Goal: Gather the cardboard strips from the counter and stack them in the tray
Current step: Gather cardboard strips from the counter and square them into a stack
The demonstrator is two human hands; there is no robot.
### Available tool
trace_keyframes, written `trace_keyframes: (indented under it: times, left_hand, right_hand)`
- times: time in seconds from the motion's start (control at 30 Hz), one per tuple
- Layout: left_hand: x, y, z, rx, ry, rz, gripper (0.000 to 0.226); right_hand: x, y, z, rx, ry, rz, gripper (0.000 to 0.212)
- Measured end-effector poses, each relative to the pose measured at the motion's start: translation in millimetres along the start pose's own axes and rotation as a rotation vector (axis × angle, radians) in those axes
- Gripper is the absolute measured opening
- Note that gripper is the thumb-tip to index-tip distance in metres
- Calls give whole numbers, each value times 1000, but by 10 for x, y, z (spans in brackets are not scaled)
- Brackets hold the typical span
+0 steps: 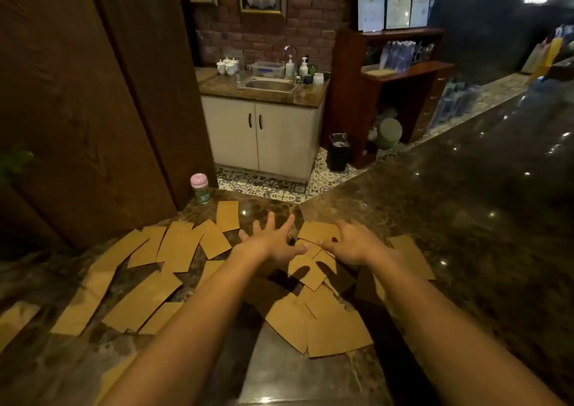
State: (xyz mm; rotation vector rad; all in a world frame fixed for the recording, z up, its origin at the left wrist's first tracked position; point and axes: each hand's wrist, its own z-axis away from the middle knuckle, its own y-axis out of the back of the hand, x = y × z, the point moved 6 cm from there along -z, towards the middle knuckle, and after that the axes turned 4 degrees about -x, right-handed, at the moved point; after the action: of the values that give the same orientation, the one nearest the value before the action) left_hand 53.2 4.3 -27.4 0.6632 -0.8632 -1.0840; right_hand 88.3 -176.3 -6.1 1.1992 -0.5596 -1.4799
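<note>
Several brown cardboard strips (178,247) lie scattered flat over the dark marble counter (466,219), some overlapping. A metal tray (279,374) sits near the front edge, with a few strips (335,328) lying over its far end. My left hand (273,241) hovers with fingers spread above the far middle of the counter, holding nothing. My right hand (351,244) rests, fingers bent, on a strip (316,231) at the far side; whether it grips the strip is unclear.
A green jar with a pink lid (200,188) stands at the counter's far left corner beside a brown wooden panel (93,110). Beyond the counter are a sink cabinet (264,135), a black bin (339,152) and a wooden shelf (403,76).
</note>
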Motion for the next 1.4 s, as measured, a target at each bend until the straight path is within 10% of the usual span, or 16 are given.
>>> trace_keyframes:
  times: [0.3,0.73,1.07,1.4]
  left_hand:
    - [213,-249,-414,19,-11,-93,127]
    - [225,-264,-636,89,-2,130,72]
    - [-300,-163,-397,208,33,933,23]
    - [130,-44,276,53,-187,1569,12]
  right_hand:
    - [154,-247,-662,-127,55,76,126]
    - [375,-293,-1040,-102,-97,-197,78]
    - [595,21,-644,161,-89,-938,46]
    - [-1,23,227,-7,6,-1405,22]
